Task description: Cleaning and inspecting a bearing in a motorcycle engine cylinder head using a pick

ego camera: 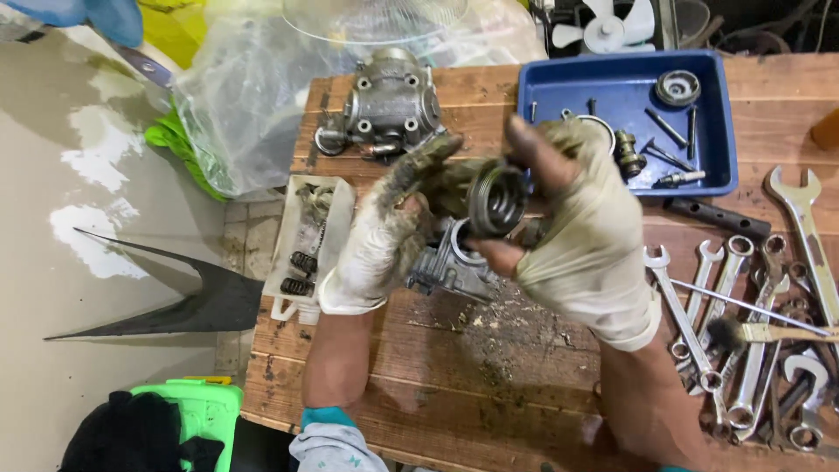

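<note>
Both hands wear dirty pale gloves and meet over a wooden table point(454, 367). My right hand point(577, 236) pinches a round grooved metal part point(496, 201), a piston-like cylinder, between thumb and fingers. My left hand point(389, 232) grips the same part from its left side. Just below them a grey metal engine casting point(446, 267) lies on the table. Grit and debris lie scattered on the wood in front of it.
A metal cylinder head point(389, 109) sits at the back. A blue tray point(612, 87) with bolts and small parts is back right. Several wrenches point(752, 332) and a brush lie at right. A white tray point(306, 245) with springs sits left. A green bin point(197, 411) stands below.
</note>
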